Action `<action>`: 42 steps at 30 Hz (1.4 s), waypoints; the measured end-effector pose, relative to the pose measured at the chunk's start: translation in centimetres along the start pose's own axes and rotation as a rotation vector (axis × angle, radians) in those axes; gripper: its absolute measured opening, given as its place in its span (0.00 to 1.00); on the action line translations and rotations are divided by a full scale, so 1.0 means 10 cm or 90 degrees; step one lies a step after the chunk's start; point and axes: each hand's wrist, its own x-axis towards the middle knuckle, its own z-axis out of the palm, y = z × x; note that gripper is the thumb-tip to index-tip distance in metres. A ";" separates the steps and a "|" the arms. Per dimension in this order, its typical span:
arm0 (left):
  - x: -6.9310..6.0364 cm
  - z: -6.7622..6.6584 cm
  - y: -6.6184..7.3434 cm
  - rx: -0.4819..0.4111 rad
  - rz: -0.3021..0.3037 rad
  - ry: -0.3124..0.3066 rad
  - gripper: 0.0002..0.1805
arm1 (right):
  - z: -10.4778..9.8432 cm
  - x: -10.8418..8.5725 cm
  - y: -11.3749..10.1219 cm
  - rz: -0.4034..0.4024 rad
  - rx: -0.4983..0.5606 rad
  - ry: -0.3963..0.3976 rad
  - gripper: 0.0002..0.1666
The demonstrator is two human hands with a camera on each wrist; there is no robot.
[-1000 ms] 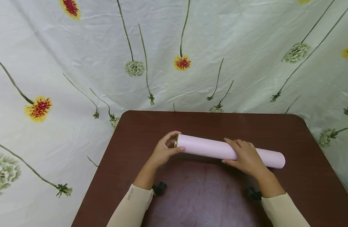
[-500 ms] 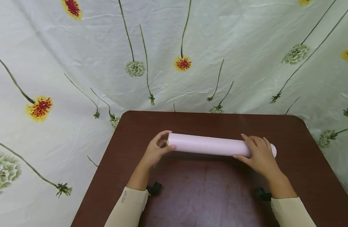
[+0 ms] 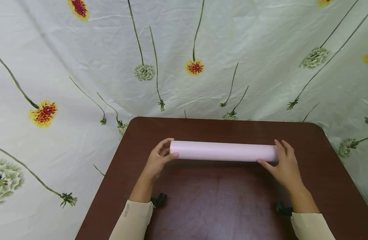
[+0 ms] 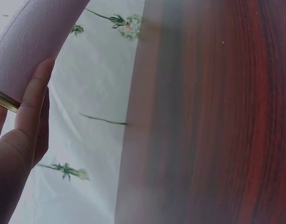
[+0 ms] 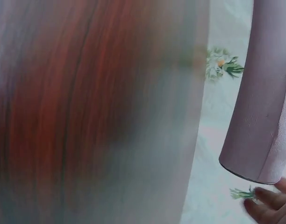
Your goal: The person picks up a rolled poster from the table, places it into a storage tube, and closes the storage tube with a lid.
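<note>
A long pale pink tube [image 3: 223,151] lies nearly level across the head view, above the table, with a gold rim at its left end. My left hand [image 3: 155,162] grips that end, thumb on the near side and fingers over the far side. In the left wrist view the tube [image 4: 33,42] shows a creased surface, and the left hand [image 4: 24,135] is against it by the gold rim. Around the right end is my right hand [image 3: 286,166], thumb at the near edge and fingers at the end. The right wrist view shows fingers [image 5: 269,200] just by the tube's end [image 5: 260,116].
Under the tube is a dark reddish-brown table [image 3: 217,200] with rounded far corners. A pale flower-printed cloth [image 3: 178,90] hangs behind it and on both sides. Dark wrist mounts [image 3: 159,200] sit by both cuffs.
The tube has shifted left and swung from a slant to nearly level. My right hand has slid along it to the right end, while the left hand has moved left with its end.
</note>
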 end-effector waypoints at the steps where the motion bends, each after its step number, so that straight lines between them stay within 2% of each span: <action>1: 0.00 -0.01 -0.01 -0.003 0.001 0.001 0.37 | -0.01 -0.01 0.00 0.029 0.013 -0.008 0.65; 4: -0.01 -0.02 -0.02 -0.008 -0.002 0.003 0.37 | -0.03 -0.02 -0.01 0.096 0.047 -0.027 0.67; 7: -0.01 -0.02 -0.04 -0.011 -0.011 0.007 0.37 | -0.01 -0.02 -0.02 0.129 0.088 -0.038 0.66; 12: 0.02 -0.04 -0.11 0.008 -0.040 0.018 0.39 | 0.05 -0.03 -0.04 0.148 0.114 -0.047 0.62; 16: 0.04 -0.08 -0.21 0.094 -0.067 0.019 0.40 | 0.11 -0.05 -0.06 0.166 0.104 -0.062 0.61; 19: 0.03 -0.11 -0.29 0.143 -0.084 0.006 0.41 | 0.15 -0.05 -0.08 0.176 0.103 -0.072 0.62; 23: 0.03 -0.12 -0.36 0.149 -0.108 -0.014 0.42 | 0.19 -0.04 -0.09 0.182 0.103 -0.076 0.62; 33: 0.06 -0.15 -0.48 0.158 -0.132 -0.015 0.40 | 0.28 -0.03 -0.11 0.218 0.102 -0.092 0.63; 38: 0.10 -0.18 -0.50 0.170 -0.134 -0.032 0.40 | 0.30 -0.01 -0.13 0.240 0.103 -0.102 0.64; 42: 0.12 -0.19 -0.48 0.182 -0.146 -0.037 0.41 | 0.32 -0.01 -0.13 0.236 0.106 -0.113 0.64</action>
